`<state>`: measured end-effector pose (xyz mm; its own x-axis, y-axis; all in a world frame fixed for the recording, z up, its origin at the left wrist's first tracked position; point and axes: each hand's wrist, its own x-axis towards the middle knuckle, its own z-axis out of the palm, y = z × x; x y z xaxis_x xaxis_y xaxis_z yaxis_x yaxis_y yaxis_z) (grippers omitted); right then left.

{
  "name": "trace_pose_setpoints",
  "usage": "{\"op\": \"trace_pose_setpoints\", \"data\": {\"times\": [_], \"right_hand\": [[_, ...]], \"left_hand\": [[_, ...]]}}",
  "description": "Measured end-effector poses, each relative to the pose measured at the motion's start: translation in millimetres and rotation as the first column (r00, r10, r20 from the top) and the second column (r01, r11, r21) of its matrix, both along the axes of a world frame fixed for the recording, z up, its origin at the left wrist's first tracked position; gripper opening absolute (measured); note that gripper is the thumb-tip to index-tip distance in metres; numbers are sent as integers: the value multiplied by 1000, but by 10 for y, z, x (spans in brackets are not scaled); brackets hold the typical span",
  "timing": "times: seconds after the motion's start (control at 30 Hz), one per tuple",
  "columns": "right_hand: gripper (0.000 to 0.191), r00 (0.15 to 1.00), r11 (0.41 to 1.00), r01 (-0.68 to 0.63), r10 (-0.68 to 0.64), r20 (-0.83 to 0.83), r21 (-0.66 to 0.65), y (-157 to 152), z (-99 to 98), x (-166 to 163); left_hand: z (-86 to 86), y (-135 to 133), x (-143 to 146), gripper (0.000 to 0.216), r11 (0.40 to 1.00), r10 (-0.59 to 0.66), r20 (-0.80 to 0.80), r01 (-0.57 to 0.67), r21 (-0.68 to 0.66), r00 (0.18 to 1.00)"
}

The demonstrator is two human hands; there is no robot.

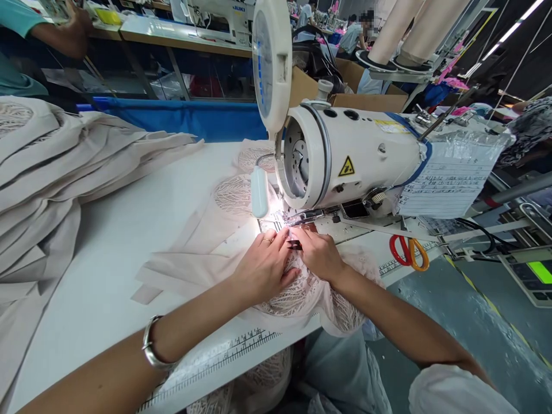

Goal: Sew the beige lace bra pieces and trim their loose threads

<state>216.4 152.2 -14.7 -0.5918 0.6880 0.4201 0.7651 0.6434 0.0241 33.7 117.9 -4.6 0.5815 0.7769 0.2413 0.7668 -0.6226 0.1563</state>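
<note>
My left hand (264,265) lies flat on a pale pink lace-and-fabric piece (241,253), fingers stretched toward the needle area of the white sewing machine (345,158). My right hand (317,253) rests on the same fabric just right of it, fingers pinched around a small dark tool (295,245), perhaps a snipper. Both hands sit directly under the lit presser foot (287,218). A silver bracelet (150,345) circles my left wrist.
A large pile of beige fabric pieces (47,172) covers the table's left side. Red-and-orange scissors (409,252) lie right of the machine. A paper sheet in plastic (448,178) hangs on the machine. Another person's arm (60,31) shows at top left.
</note>
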Motion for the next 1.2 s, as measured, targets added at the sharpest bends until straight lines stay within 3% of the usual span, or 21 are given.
{"op": "trace_pose_setpoints", "data": {"times": [0.13, 0.3, 0.63, 0.83, 1.2], "right_hand": [[33, 1000, 999, -20, 20, 14, 40, -26, -7, 24], [36, 995, 996, 51, -45, 84, -71, -26, -9, 10], [45, 975, 942, 168, -115, 191, -290, -34, 122, -73], [43, 985, 951, 133, -95, 145, -278, -35, 113, -60], [45, 985, 939, 141, -102, 137, -313, -2, 124, -70]], "left_hand": [[-29, 7, -15, 58, 1000, 4, 22, -4, 3, 1000], [-55, 10, -26, 69, 1000, 14, 17, -14, 2, 1000], [-49, -1, -43, 59, 999, 32, -25, -31, 43, 999], [-25, 17, -60, 60, 1000, 28, -39, -28, 3, 999], [-27, -15, -42, 61, 997, 66, -66, -62, 50, 996]]}}
